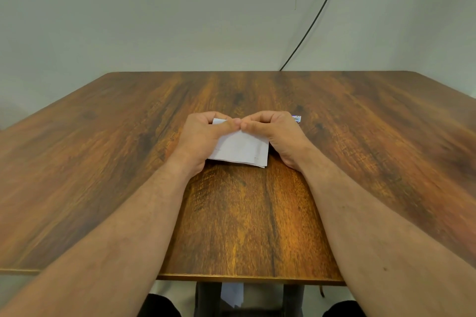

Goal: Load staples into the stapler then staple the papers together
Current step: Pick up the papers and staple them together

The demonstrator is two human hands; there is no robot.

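A small stack of white papers (240, 150) lies on the wooden table (128, 162) in the middle. My left hand (203, 134) grips the stack's left side, its fingers curled over the far edge and the thumb on top. My right hand (273, 131) grips the right side the same way, and the two thumb tips meet above the papers. A small purple and white item (296, 119), perhaps the staple box, peeks out behind my right hand. No stapler is in sight; my hands may hide it.
A black cable (316, 18) hangs down the pale wall behind the table's far edge. Under the near edge, a white scrap of paper (233, 294) lies on the floor between the table's legs.
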